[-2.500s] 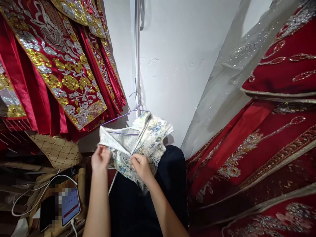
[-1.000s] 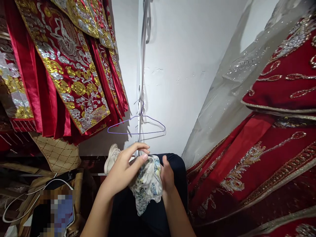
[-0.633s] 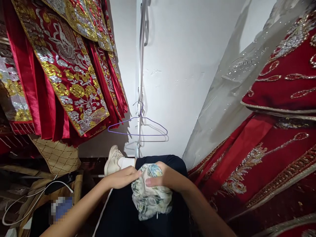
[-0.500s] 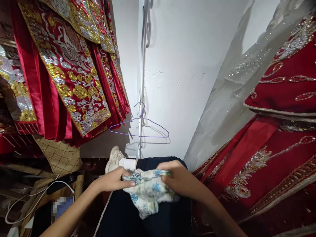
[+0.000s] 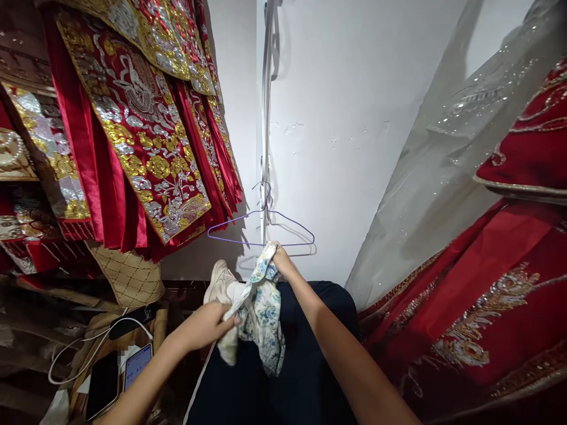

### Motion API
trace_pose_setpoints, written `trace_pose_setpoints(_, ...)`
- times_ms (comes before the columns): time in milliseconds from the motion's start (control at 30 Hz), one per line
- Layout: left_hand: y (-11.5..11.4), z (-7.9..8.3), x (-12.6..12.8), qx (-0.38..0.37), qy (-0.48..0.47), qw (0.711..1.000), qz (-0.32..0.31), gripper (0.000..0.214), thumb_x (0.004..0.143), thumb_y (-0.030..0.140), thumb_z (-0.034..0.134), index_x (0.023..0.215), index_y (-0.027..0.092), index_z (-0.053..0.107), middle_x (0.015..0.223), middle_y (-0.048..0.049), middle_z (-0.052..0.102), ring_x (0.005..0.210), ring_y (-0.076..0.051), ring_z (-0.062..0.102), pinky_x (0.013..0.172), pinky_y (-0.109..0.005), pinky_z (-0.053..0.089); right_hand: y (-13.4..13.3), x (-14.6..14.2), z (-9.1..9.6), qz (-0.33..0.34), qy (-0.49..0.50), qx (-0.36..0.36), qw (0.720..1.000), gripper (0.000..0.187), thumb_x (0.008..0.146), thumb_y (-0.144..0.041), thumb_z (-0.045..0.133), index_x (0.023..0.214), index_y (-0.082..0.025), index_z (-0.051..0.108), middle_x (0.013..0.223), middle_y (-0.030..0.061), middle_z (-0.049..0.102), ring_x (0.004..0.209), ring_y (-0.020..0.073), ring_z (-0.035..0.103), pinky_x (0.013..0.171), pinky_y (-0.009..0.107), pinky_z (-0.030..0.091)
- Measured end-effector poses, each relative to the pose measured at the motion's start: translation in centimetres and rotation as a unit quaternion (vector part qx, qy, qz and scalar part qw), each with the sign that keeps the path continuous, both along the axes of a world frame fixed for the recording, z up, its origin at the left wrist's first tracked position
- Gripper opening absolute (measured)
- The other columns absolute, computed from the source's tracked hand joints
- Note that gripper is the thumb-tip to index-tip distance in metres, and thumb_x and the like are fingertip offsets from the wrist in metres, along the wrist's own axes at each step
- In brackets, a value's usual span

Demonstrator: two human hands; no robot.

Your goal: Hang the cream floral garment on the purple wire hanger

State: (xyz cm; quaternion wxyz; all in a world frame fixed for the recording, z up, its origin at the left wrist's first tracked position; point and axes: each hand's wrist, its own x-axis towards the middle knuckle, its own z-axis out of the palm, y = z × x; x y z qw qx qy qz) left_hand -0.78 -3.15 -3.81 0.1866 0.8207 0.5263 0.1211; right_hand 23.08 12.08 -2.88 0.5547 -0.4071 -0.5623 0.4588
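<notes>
- half a second before, both hands had held the floral cloth (image 5: pixel 264 316) bunched low over the lap; since then the right hand (image 5: pixel 280 258) had risen far, up to the bottom bar of the purple wire hanger (image 5: pixel 290 219).
- the right fingers (image 5: pixel 276 250) were pinched shut on the cloth's top end, touching or just beside that bar; which of the two could not be told.
- the left hand (image 5: pixel 207 326) had stayed low and near, its fingers (image 5: pixel 230 322) closed on the cloth's lower end.
- the cloth now hung stretched between the hands, over the dark trousers (image 5: pixel 305 360), just right of the white shoe (image 5: pixel 218 282).
- the hanger remained bare on the metal pole (image 5: pixel 266 118).
- a gold quilted bag (image 5: pixel 129 275) hung at the left under the red embroidered garments (image 5: pixel 146 136); what it held could not be told.
- two phones (image 5: pixel 119 381) lay at the near left, a white cable (image 5: pixel 88 345) beside them.
</notes>
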Motion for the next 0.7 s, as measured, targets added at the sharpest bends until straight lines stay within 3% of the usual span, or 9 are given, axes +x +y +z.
trace_pose_setpoints(67, -0.3, -1.1, -1.1, -0.012, 0.006, 1.000, 0.008, 0.044, 0.094, 0.053, 0.039, 0.076, 0.018, 0.060, 0.077, -0.0071, 0.066, 0.070, -0.021, 0.060, 0.064, -0.029, 0.040, -0.4, 1.5, -1.2, -0.023, -0.035, 0.017, 0.999, 0.006, 0.071, -0.026, 0.053, 0.069, -0.021, 0.055, 0.065, -0.0036, 0.055, 0.070, 0.0159, 0.048, 0.066, 0.025, 0.037)
trace_pose_setpoints(133, 0.5, -1.1, -2.9, -0.012, 0.011, 1.000, 0.024, 0.041, 0.095, 0.047, 0.038, 0.079, 0.018, 0.063, 0.080, -0.0087, 0.069, 0.073, -0.022, 0.062, 0.068, -0.030, 0.042, -1.1, 3.8, -1.3, -0.047, -0.069, 0.034, 0.996, 0.008, 0.070, -0.024, 0.052, 0.062, -0.021, 0.051, 0.059, -0.0048, 0.048, 0.064, 0.0148, 0.042, 0.061, 0.025, 0.032)
trace_pose_setpoints(200, 2.2, 0.2, -4.7, 0.013, 0.021, 0.999, 0.036, 0.039, 0.096, 0.041, 0.036, 0.086, 0.019, 0.066, 0.085, -0.0097, 0.071, 0.077, -0.023, 0.065, 0.073, -0.032, 0.045, -1.8, 5.9, -0.8, -0.060, -0.113, 0.052, 0.990, 0.010, 0.069, -0.022, 0.050, 0.059, -0.021, 0.048, 0.056, -0.0050, 0.043, 0.061, 0.0142, 0.038, 0.058, 0.025, 0.027)
trace_pose_setpoints(300, 4.9, 3.9, -6.2, 0.099, 0.033, 0.994, 0.043, 0.033, 0.094, 0.035, 0.039, 0.103, 0.021, 0.068, 0.111, -0.0100, 0.071, 0.102, -0.027, 0.064, 0.093, -0.038, 0.044, -2.5, 7.6, 0.4, -0.072, -0.185, 0.079, 0.977, 0.013, 0.069, -0.021, 0.048, 0.057, -0.021, 0.044, 0.055, -0.0043, 0.039, 0.059, 0.0138, 0.036, 0.056, 0.026, 0.024)
trace_pose_setpoints(400, 6.4, 7.9, -5.5, 0.198, 0.006, 0.979, 0.036, 0.033, 0.093, 0.033, 0.041, 0.115, 0.021, 0.064, 0.131, -0.0094, 0.063, 0.123, -0.028, 0.054, 0.108, -0.043, 0.036, -3.0, 7.4, 0.8, -0.084, -0.209, 0.088, 0.970, 0.014, 0.071, -0.022, 0.046, 0.058, -0.021, 0.042, 0.055, -0.0042, 0.035, 0.057, 0.0130, 0.032, 0.054, 0.026, 0.022)
trace_pose_setpoints(467, 6.9, 9.7, -4.1, 0.243, -0.035, 0.969, 0.026, 0.035, 0.095, 0.034, 0.038, 0.118, 0.020, 0.061, 0.138, -0.0096, 0.057, 0.129, -0.027, 0.049, 0.112, -0.042, 0.033, -3.7, 6.5, 0.4, -0.079, -0.193, 0.093, 0.974, 0.015, 0.074, -0.023, 0.046, 0.059, -0.021, 0.042, 0.057, -0.0038, 0.036, 0.057, 0.0127, 0.032, 0.053, 0.026, 0.023)
trace_pose_setpoints(600, 8.8, 10.8, -1.4, 0.239, -0.107, 0.964, 0.045, 0.034, 0.094, 0.031, 0.038, 0.122, 0.019, 0.055, 0.129, -0.0105, 0.062, 0.118, -0.025, 0.058, 0.101, -0.038, 0.043, -5.7, 4.1, -0.2, -0.039, -0.111, 0.092, 0.989, 0.015, 0.077, -0.025, 0.045, 0.063, -0.021, 0.044, 0.061, -0.0025, 0.043, 0.060, 0.0132, 0.037, 0.055, 0.025, 0.028)
trace_pose_setpoints(700, 10.7, 10.6, -0.9, 0.206, -0.102, 0.972, 0.046, 0.037, 0.090, 0.028, 0.043, 0.125, 0.020, 0.054, 0.115, -0.0097, 0.070, 0.104, -0.026, 0.065, 0.090, -0.035, 0.048, -6.7, 4.3, 0.7, -0.010, -0.110, 0.086, 0.990, 0.010, 0.075, -0.021, 0.044, 0.072, -0.020, 0.054, 0.065, -0.0022, 0.048, 0.059, 0.0132, 0.040, 0.055, 0.025, 0.031)
